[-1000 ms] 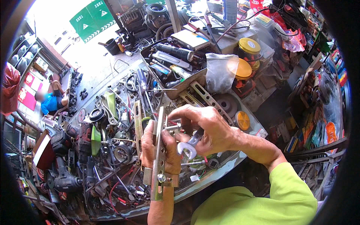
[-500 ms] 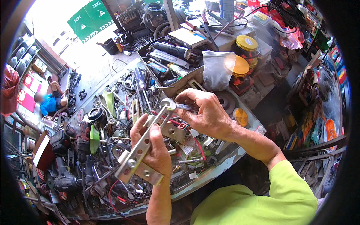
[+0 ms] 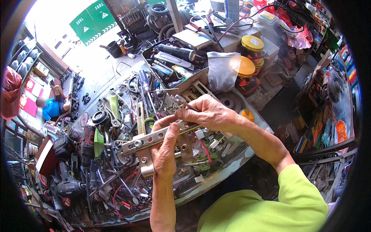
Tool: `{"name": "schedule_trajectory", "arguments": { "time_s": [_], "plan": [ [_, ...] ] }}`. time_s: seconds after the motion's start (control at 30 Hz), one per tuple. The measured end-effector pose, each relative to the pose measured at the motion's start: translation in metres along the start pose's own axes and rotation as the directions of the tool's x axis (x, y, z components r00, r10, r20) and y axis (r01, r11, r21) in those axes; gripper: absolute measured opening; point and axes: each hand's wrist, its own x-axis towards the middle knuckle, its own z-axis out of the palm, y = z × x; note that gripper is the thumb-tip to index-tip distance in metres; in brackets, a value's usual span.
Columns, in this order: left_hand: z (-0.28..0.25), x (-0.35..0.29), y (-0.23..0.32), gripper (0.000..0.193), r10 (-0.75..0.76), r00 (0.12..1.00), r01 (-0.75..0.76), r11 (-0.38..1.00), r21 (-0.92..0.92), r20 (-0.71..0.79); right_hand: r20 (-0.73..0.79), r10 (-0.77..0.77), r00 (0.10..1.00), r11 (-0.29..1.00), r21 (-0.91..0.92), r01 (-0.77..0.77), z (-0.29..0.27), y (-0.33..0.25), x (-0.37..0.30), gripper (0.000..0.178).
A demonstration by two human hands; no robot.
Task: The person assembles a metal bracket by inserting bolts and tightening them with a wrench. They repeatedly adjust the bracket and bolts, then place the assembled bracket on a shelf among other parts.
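Above the cluttered bench [image 3: 237, 164], near its front edge, the left hand [image 3: 165, 154] holds a bracket [image 3: 155, 138], a flat metal bar with a row of holes. Its thumb presses on the bar's face and its fingers wrap behind; the bar slopes slightly up to the right. Two plates hang below the bar, one on each side of the hand, and a bolt [image 3: 137, 144] sits near the left end. The right hand [image 3: 213, 113] is just beside the bar's right end, its thumb and fingers closed narrowly on a metal tool [image 3: 179, 99] whose end juts out to the left; its shape is partly hidden. Whether the right thumb touches the left forefinger cannot be told. Behind the hands stand a tray [image 3: 195, 80] of tools and a clear bag [image 3: 223, 73].
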Motion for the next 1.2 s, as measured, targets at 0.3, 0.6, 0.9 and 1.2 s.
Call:
{"name": "schedule_trajectory", "arguments": {
  "time_s": [0.3,0.6,0.9,1.2],
  "plan": [
    [0.01,0.001,-0.017,0.042,0.288,0.937,-0.348,0.71,0.612,0.199,-0.139,-0.111,0.984,0.979,0.157,0.133,0.004,0.005,0.002,0.038],
    [0.0,0.007,-0.018,0.047,0.571,0.818,-0.439,0.7,0.564,-0.072,-0.293,-0.007,0.956,0.971,0.226,0.077,0.007,-0.013,-0.007,0.049],
    [-0.016,0.009,0.003,0.043,0.226,0.952,-0.295,0.857,-0.423,-0.205,-0.172,-0.284,0.943,0.953,-0.162,0.257,0.031,-0.004,-0.016,0.054],
    [-0.032,-0.001,0.031,0.034,-0.008,0.992,-0.031,0.953,-0.302,-0.13,-0.099,-0.222,0.97,0.97,-0.12,0.21,0.013,-0.03,-0.026,0.034]
  ]
}}
